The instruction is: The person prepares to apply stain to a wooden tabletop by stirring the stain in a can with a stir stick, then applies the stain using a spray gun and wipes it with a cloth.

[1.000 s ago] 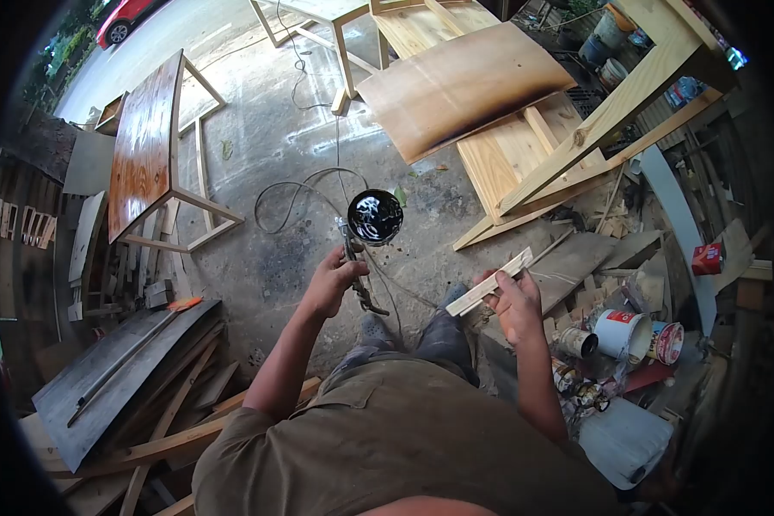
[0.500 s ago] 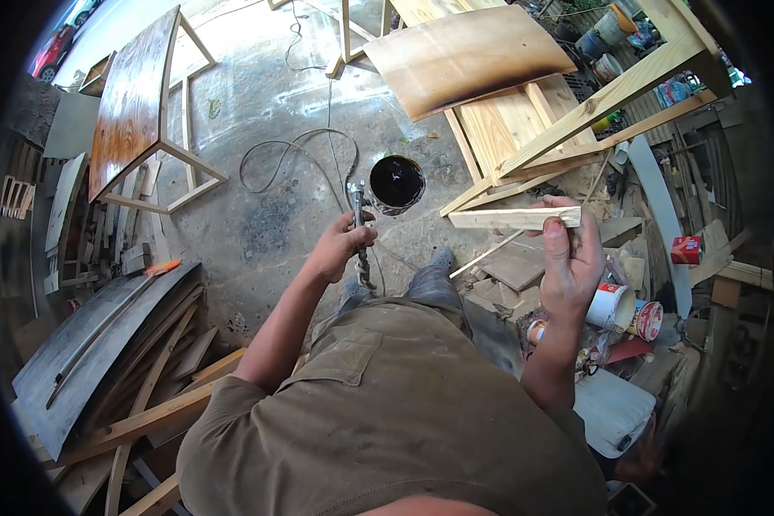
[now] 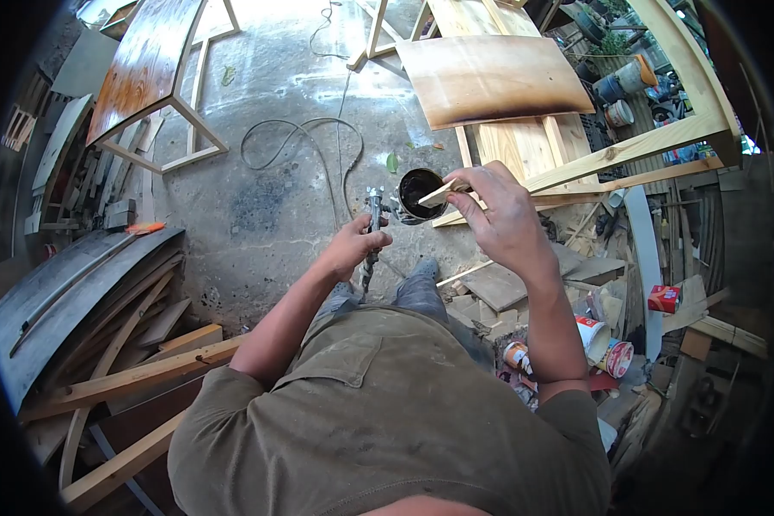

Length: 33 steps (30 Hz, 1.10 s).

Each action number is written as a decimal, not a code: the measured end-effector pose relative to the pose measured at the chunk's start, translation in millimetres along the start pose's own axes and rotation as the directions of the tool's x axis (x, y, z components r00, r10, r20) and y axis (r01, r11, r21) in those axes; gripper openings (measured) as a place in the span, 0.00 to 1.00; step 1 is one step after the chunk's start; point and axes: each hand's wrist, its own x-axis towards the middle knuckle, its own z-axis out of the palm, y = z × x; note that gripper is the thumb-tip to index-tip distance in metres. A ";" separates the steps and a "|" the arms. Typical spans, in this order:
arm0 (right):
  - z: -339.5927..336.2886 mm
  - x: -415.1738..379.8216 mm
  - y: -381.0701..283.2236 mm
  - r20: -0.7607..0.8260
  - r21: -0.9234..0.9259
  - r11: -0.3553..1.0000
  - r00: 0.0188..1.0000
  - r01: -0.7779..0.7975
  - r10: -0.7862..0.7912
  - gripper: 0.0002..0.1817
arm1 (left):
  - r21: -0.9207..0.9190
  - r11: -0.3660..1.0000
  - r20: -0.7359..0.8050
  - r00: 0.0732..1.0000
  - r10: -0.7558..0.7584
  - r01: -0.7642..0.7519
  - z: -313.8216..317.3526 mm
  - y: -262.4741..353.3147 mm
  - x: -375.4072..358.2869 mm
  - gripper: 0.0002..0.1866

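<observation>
My left hand is wrapped round the handle of a metal spray gun, held upright in front of my body. On its right side sits a round open cup with dark liquid inside. In my right hand a short, flat wooden stick is pinched between thumb and fingers. The stick's far end overlaps the mouth of the cup and points down toward the liquid. A hose trails below the gun's handle.
A stained wooden panel on a frame stands at the left. A browned board lies over pale timber ahead. Scrap wood and cans crowd the right, with stacked curved sheets at the left. A cable loops across the concrete.
My right hand has brought the wooden stick from the right, inward to the cup, tilting it. My left hand still holds the spray gun, and the view has shifted slightly.
</observation>
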 end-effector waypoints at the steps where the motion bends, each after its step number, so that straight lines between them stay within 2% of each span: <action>1: 4.8 4.4 2.8 0.009 0.025 1.000 1.000 0.010 -0.010 0.13 | -0.004 1.000 -0.007 1.000 -0.002 0.002 0.2 0.1 0.1 0.27; 3: 15.1 12.9 8.9 0.024 0.076 0.997 0.999 0.028 -0.030 0.12 | -0.008 1.000 -0.020 1.000 -0.005 0.005 0.2 -0.2 0.2 0.27; 6: 24.6 23.9 23.7 -0.023 0.030 0.988 0.988 0.150 -0.150 0.12 | -0.032 0.999 -0.040 0.999 0.020 -0.022 0.9 -2.7 0.8 0.27; 9: 23.1 27.8 27.8 -0.050 -0.080 0.974 0.975 0.210 -0.215 0.11 | -0.075 0.997 -0.080 0.996 0.025 -0.032 -0.2 -2.8 0.9 0.20; 13: 24.8 20.3 19.8 -0.001 -0.078 0.988 0.990 0.137 -0.138 0.11 | -0.031 0.998 -0.098 0.994 0.055 -0.059 -4.9 -13.3 7.7 0.22; 16: 31.5 14.9 10.8 0.056 0.015 1.000 0.998 -0.002 0.001 0.10 | -0.023 1.000 -0.039 0.999 0.005 -0.006 -9.4 -16.3 10.3 0.21; 19: 47.0 15.4 19.0 -0.029 0.032 0.999 0.999 -0.018 0.019 0.10 | -0.004 0.999 -0.076 0.996 0.047 -0.048 -7.5 -15.3 6.1 0.21; 22: 51.7 21.0 24.1 -0.096 -0.108 0.988 0.988 0.110 -0.120 0.11 | -0.068 0.997 -0.085 0.996 0.029 -0.035 -8.9 -19.3 5.7 0.21; 25: 52.8 15.9 22.8 -0.083 -0.144 0.985 0.991 0.092 -0.105 0.12 | -0.074 0.997 -0.072 0.997 0.017 -0.022 -11.9 -20.1 6.2 0.23; 28: 52.9 14.1 12.7 -0.065 0.000 0.998 0.996 0.057 -0.057 0.12 | -0.063 0.998 -0.068 0.998 0.008 -0.012 -12.3 -16.6 3.1 0.24; 31: 60.2 15.8 17.8 -0.134 0.035 0.999 0.991 0.002 0.002 0.11 | -0.069 0.998 -0.051 0.999 0.005 -0.008 -12.7 -15.2 -0.2 0.26; 32: 60.3 18.4 19.4 -0.192 -0.060 0.994 0.976 0.089 -0.099 0.11 | -0.075 0.997 -0.049 0.999 0.009 -0.013 -13.6 -14.2 0.1 0.26; 33: 58.8 17.2 18.3 -0.178 -0.108 0.990 0.978 0.088 -0.106 0.11 | -0.081 0.997 -0.045 0.999 0.006 -0.009 -12.9 -12.7 0.0 0.26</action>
